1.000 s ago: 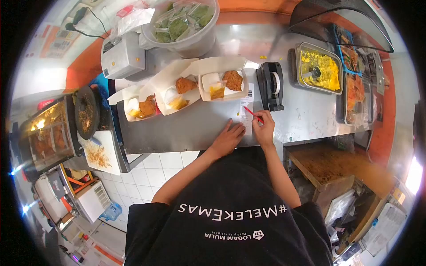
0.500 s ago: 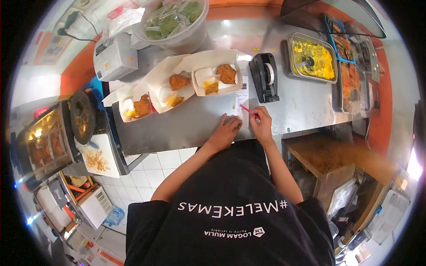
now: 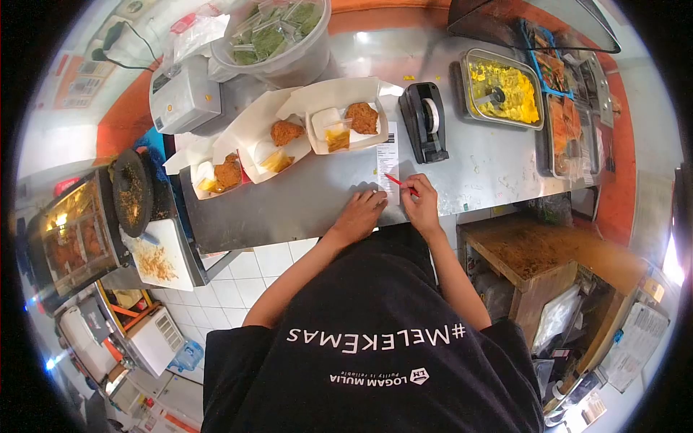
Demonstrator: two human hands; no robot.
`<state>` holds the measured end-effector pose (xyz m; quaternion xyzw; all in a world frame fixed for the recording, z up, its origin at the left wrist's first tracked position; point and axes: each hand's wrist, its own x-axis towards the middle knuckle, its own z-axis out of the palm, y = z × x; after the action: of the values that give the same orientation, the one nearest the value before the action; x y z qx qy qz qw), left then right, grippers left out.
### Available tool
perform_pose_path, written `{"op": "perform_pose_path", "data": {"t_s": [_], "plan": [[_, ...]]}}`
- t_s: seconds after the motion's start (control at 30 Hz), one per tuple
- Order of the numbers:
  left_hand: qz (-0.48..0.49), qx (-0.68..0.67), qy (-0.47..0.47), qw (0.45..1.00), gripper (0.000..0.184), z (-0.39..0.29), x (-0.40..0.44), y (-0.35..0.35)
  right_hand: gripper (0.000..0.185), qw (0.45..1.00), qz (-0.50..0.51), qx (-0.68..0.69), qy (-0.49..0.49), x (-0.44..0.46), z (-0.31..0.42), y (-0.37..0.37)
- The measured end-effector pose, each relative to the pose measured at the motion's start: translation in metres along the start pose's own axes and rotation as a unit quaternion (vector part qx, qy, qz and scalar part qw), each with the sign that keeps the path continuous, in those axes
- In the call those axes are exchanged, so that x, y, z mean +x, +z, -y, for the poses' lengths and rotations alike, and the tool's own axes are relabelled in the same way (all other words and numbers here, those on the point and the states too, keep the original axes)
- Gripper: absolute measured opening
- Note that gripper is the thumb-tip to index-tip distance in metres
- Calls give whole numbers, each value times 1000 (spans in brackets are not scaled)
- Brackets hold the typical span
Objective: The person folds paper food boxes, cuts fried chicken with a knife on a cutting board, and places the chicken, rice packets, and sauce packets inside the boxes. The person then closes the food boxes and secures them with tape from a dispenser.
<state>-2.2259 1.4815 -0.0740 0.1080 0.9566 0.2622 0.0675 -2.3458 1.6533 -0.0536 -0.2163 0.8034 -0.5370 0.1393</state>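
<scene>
A long printed paper slip (image 3: pixel 388 155) lies on the steel counter (image 3: pixel 281 209). My right hand (image 3: pixel 421 204) grips a red pen (image 3: pixel 399 183), its tip over the slip's printed lines. Beside the slip's lower left edge rests my left hand (image 3: pixel 359 216), palm down, with fingers somewhat spread and nothing visible in them. Three open cartons stand behind my hands: the right carton (image 3: pixel 384 134), the middle carton (image 3: pixel 245 137) and the left carton (image 3: pixel 189 160). Each holds fried chicken, a white wrapped portion and a small yellowish packet. A black tape dispenser (image 3: pixel 415 108) stands right of the slip.
A glass tray of yellow food (image 3: pixel 503 90) and a tray of orange packets (image 3: pixel 567 137) are at the right. A tub of green bags (image 3: pixel 274 43) and a white printer (image 3: pixel 184 97) stand at the back left. Further left are a stone mortar (image 3: pixel 132 191) and a cutting board (image 3: pixel 160 256).
The view has shifted, so the counter items appear further left and higher. My left fingers are drawn in more than before. The red pen's angle over the slip has changed slightly.
</scene>
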Motion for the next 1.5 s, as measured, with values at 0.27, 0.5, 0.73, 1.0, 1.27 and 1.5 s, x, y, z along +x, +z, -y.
{"op": "perform_pose_path", "data": {"t_s": [0.27,0.5,0.73,1.0,1.27,1.5], "plan": [[25,-5,-11,1000,50,2,-7,6,9,1000,-1,5,8,-5,-2,-3],[50,-22,-13,998,55,6,-20,0,8,1000,15,-24,13,-13,6,-9],[12,1,0,1000,61,6,-21,4,6,999,12,-18,32,-24,0,-11],[-22,-94,-9,995,52,18,-21,1,18,996,16,-84,-6,-33,-2,-17],[-366,-245,-259,859,89,92,-31,-56,48,969,12,-197,-149,74,81,1],[-422,-102,-254,864,83,95,28,-149,71,973,107,-165,-118,197,90,17]]}}
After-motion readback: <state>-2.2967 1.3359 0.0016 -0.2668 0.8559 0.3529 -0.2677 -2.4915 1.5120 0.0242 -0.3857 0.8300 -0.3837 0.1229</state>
